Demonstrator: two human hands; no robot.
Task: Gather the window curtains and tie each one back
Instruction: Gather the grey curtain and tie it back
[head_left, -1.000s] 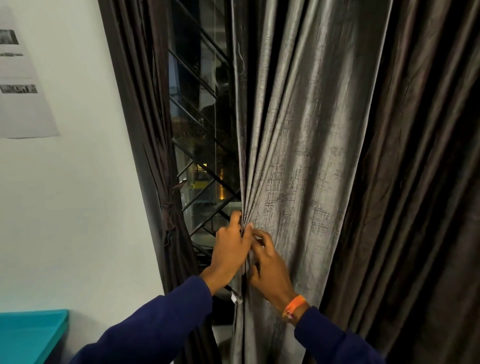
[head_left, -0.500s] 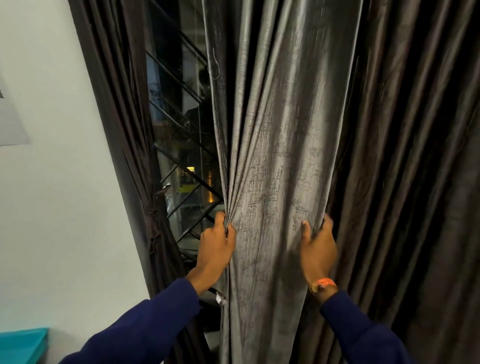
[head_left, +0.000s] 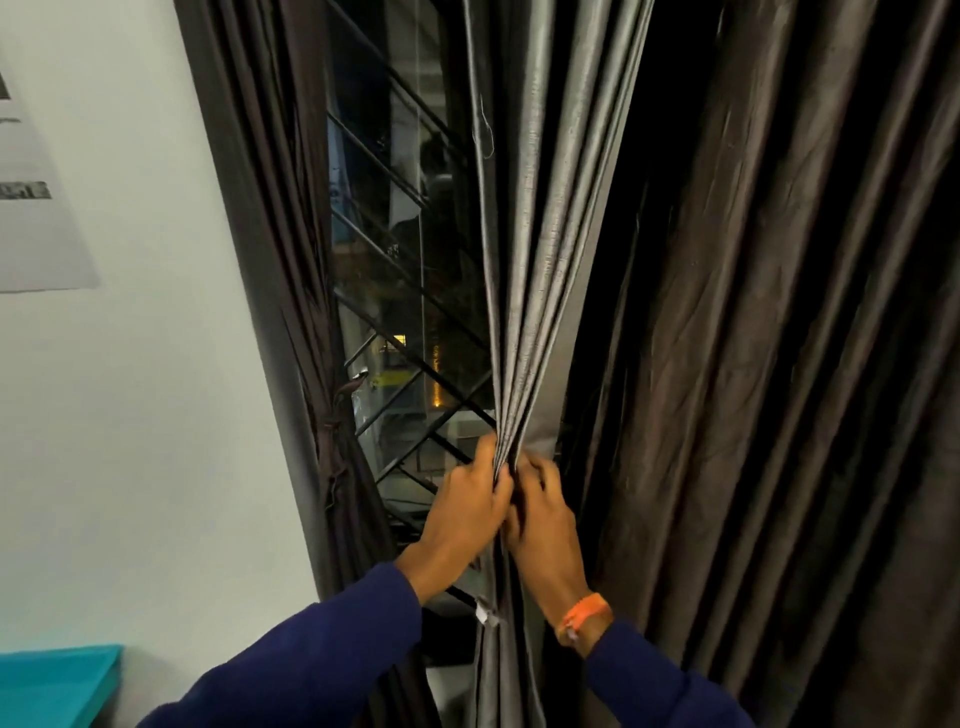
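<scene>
Grey curtain hangs mid-window, pleats bunched into narrow bundle at waist height. Left hand pinches bundle from window side, right hand curls round it from other side, both touching. Looks like gathering step nearly done on this one. Brown curtain at left by wall looks tied already, with knotted tie. Next move probably needs tieback for grey one, can't see any nearby. Wide brown curtain at right hangs loose, untied.
</scene>
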